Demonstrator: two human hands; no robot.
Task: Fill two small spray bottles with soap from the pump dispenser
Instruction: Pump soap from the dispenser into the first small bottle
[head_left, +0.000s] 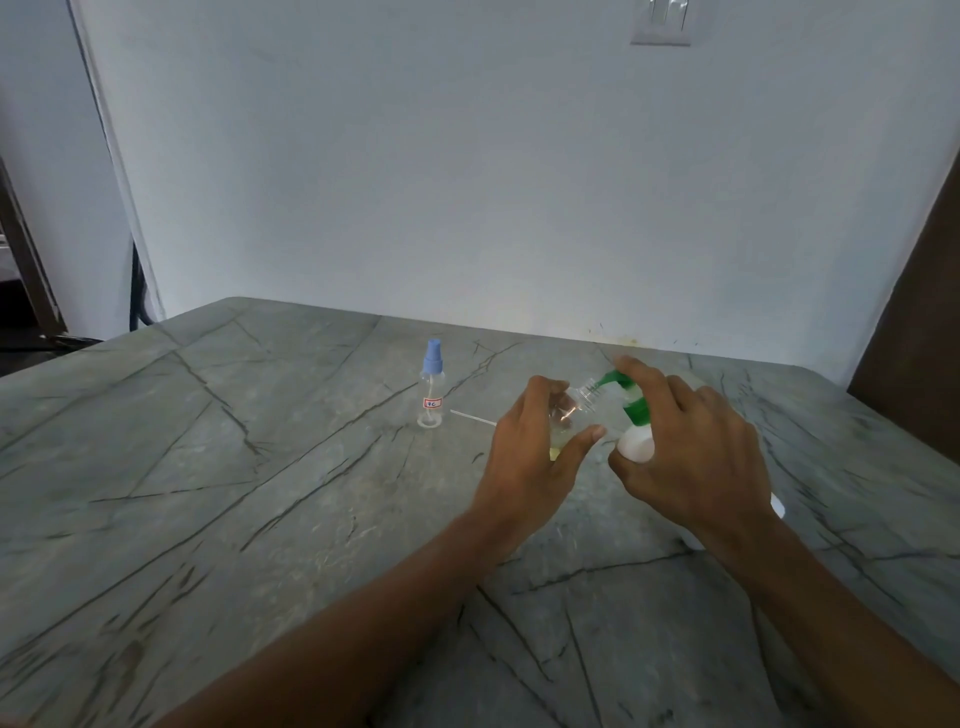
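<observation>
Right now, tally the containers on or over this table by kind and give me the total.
Spray bottles: 2, the capped spray bottle standing on the table and the open spray bottle in the left hand.
Pump dispenser: 1, under the right hand.
Total: 3.

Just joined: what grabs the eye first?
Centre-right, the left hand holds an uncapped clear small bottle tilted at the spout of a green-and-white pump dispenser gripped by the right hand. Left of them, a blue-capped clear spray bottle stands upright on the grey marble table.
</observation>
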